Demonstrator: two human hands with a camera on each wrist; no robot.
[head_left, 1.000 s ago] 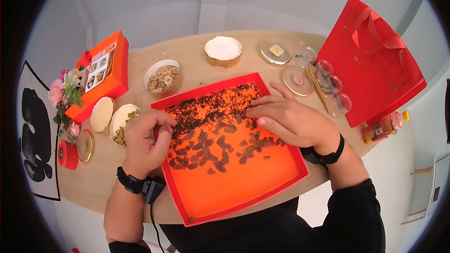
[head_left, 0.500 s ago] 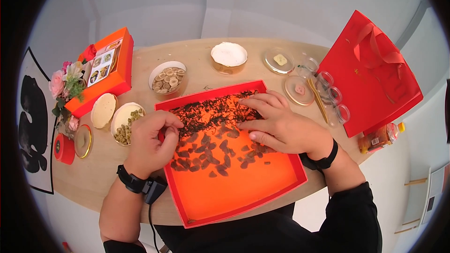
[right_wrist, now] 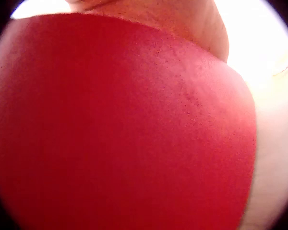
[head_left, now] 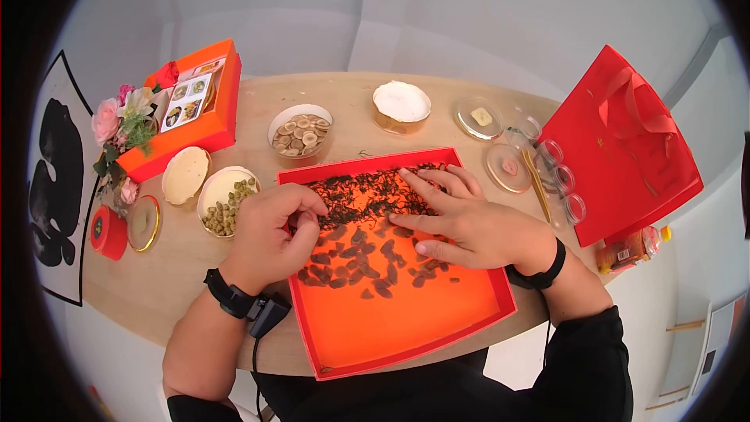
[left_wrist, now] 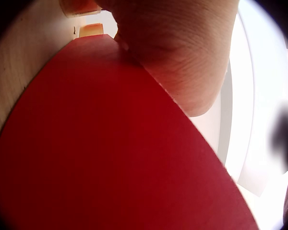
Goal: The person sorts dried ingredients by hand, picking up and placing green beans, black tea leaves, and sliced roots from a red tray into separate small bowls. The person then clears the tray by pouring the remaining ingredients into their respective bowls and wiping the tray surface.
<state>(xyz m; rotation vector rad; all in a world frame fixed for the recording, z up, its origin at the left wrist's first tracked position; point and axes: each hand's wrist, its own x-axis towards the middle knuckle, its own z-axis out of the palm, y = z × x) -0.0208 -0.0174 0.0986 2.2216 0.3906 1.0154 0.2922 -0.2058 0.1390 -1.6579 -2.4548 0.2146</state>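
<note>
In the head view, a red-walled box (head_left: 406, 328) with an orange floor holds thin dark strands (head_left: 351, 202) along its far side and flat brown pieces (head_left: 363, 254) below them. My left hand (head_left: 273, 238) is curled over the box's left wall, fingertips at the strands; whether it pinches anything is hidden. My right hand (head_left: 484, 227) lies over the right part with fingers spread, fingertips touching the strands. The left wrist view shows the red outer wall (left_wrist: 105, 134) with my hand (left_wrist: 177, 52) over its rim; the right wrist view shows similar red wall (right_wrist: 125, 124).
Behind the box stand a bowl of round slices (head_left: 301, 137) and a white-topped tub (head_left: 401, 101). At left are a bowl of green pieces (head_left: 226, 202), flowers and an orange box (head_left: 226, 109). Clear dishes, golden tweezers (head_left: 537, 186), a red bag (head_left: 625, 156) and a bottle (head_left: 634, 248) are at right.
The head view has shifted, moving the scene right in the picture. My right hand's fingers have moved left over the strands, spread. My left hand stays curled at the left wall.
</note>
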